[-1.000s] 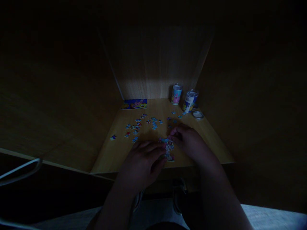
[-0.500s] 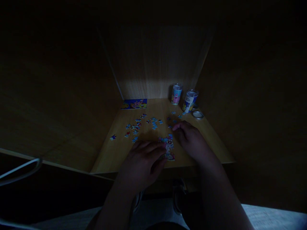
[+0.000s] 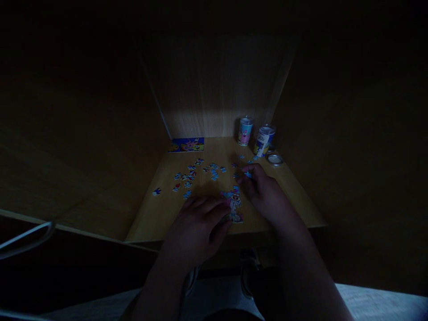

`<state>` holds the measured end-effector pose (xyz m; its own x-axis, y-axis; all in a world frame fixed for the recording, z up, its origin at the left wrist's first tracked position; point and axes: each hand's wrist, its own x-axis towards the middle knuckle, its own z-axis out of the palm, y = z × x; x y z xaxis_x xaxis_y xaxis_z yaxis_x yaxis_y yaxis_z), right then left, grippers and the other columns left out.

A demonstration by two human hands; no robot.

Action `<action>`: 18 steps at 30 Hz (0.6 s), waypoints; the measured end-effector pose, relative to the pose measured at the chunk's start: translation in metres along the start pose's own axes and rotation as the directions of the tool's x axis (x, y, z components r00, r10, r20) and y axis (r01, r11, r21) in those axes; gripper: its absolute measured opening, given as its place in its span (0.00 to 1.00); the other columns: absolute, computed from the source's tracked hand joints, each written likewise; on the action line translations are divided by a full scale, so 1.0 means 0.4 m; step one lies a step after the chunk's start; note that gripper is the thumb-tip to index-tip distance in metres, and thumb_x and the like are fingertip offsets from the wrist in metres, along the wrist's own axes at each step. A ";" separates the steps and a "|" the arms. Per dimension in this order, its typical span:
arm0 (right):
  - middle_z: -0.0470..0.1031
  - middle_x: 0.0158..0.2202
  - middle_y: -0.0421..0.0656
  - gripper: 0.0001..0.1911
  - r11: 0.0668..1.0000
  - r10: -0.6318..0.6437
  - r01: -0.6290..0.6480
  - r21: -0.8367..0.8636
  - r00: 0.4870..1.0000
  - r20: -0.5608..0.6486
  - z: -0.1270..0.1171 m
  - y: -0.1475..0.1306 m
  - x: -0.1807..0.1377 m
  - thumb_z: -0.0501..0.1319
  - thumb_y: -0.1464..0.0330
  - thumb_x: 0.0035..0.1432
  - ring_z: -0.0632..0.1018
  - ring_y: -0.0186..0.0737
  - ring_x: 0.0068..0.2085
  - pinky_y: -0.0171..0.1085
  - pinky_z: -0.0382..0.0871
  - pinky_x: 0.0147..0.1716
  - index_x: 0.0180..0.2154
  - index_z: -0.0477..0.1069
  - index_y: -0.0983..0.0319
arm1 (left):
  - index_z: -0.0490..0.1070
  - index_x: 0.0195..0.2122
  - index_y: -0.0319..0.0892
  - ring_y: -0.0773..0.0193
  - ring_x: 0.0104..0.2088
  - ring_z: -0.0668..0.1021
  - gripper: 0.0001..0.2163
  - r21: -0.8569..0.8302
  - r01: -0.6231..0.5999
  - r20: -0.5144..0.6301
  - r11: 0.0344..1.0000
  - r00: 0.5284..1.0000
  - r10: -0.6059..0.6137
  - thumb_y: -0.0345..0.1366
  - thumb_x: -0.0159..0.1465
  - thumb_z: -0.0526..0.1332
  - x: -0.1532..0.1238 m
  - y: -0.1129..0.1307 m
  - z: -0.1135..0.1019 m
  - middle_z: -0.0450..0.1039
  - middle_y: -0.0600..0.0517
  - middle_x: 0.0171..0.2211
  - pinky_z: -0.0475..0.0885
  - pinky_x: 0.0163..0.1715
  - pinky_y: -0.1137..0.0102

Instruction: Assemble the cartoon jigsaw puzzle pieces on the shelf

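Observation:
In the dim head view, my left hand point(image 3: 199, 223) lies with its fingers spread over the left side of a partly joined jigsaw puzzle point(image 3: 236, 206), covering some of it. The joined part shows pink, white and blue. To its upper right, my right hand point(image 3: 267, 191) pinches a light blue puzzle piece point(image 3: 248, 174) between thumb and index finger, raised a little above the wood. Close by its fingertips are a few loose pieces point(image 3: 234, 165). More loose pieces point(image 3: 214, 171) lie scattered beyond my left hand, and a lone piece point(image 3: 157, 191) sits far left.
Two cartoon-printed cans, a light blue can point(image 3: 245, 131) and a dark blue can point(image 3: 265, 140), stand at the back right beside a round lid point(image 3: 275, 159). A cartoon picture card point(image 3: 186, 145) lies at the back left. Wooden panels point(image 3: 217, 89) enclose the wooden surface point(image 3: 150, 218).
My right hand has picked up a light blue puzzle piece, its thumb and index finger now closed round it. My left hand stays on the joined puzzle.

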<state>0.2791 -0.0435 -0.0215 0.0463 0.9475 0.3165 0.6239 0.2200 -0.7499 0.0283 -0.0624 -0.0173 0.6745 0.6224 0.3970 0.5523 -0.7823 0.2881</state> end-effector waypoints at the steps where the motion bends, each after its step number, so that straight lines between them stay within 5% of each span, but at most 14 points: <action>1: 0.88 0.48 0.44 0.10 1.000 -0.001 0.001 -0.005 1.000 0.000 -0.001 0.000 0.000 0.57 0.65 0.77 0.88 0.47 0.46 0.42 0.78 0.45 0.57 0.68 0.54 | 0.79 0.58 0.49 0.51 0.57 0.82 0.12 -0.002 0.000 -0.002 1.000 1.000 0.000 0.36 0.75 0.65 0.001 0.000 0.000 0.82 0.52 0.61 0.75 0.60 0.48; 18: 0.88 0.49 0.47 0.10 1.000 -0.022 0.022 -0.010 0.999 -0.024 0.006 0.010 -0.001 0.56 0.64 0.78 0.88 0.48 0.48 0.43 0.78 0.46 0.57 0.68 0.55 | 0.79 0.57 0.49 0.52 0.57 0.82 0.11 -0.001 0.016 -0.003 1.000 1.000 -0.016 0.36 0.75 0.65 0.004 0.004 -0.002 0.83 0.55 0.60 0.74 0.60 0.48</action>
<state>0.2797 -0.0426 -0.0262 0.0514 0.9365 0.3469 0.6324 0.2384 -0.7370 0.0300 -0.0627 -0.0156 0.6642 0.6346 0.3952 0.5623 -0.7724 0.2954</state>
